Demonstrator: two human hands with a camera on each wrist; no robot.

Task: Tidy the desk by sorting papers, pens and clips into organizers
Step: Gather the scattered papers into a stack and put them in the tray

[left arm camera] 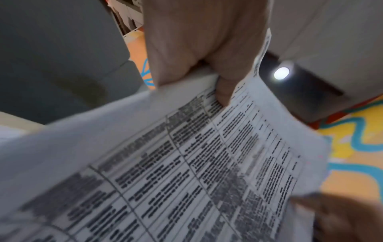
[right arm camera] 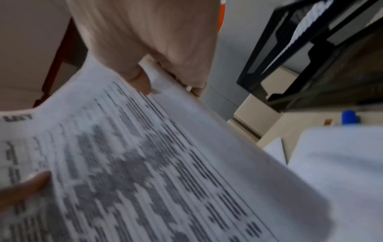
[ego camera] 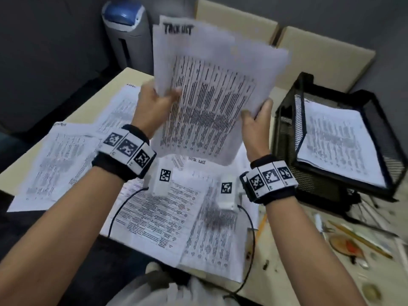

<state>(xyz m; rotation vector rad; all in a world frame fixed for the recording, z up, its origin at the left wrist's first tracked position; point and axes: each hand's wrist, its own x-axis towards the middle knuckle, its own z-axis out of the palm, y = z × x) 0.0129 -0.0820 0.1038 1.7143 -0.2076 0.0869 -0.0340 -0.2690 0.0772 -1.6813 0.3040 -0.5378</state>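
Observation:
I hold a small stack of printed sheets (ego camera: 212, 89) up above the desk, tilted and blurred. My left hand (ego camera: 156, 102) pinches its left edge, thumb on the printed face (left arm camera: 223, 91). My right hand (ego camera: 256, 120) grips the right edge, thumb on top (right arm camera: 140, 80). More printed papers (ego camera: 154, 208) lie spread over the desk below. A black mesh paper tray (ego camera: 313, 93) stands at the right with sheets (ego camera: 337, 146) in its top tier. Pens and pencils (ego camera: 357, 237) lie scattered at the right front.
A grey and blue air purifier (ego camera: 125, 34) stands behind the desk at the left. Beige chair backs (ego camera: 320, 54) rise behind the desk. A black cable (ego camera: 249, 257) hangs from the right wrist unit across the papers. Small bits litter the desk (ego camera: 287, 272) at the front right.

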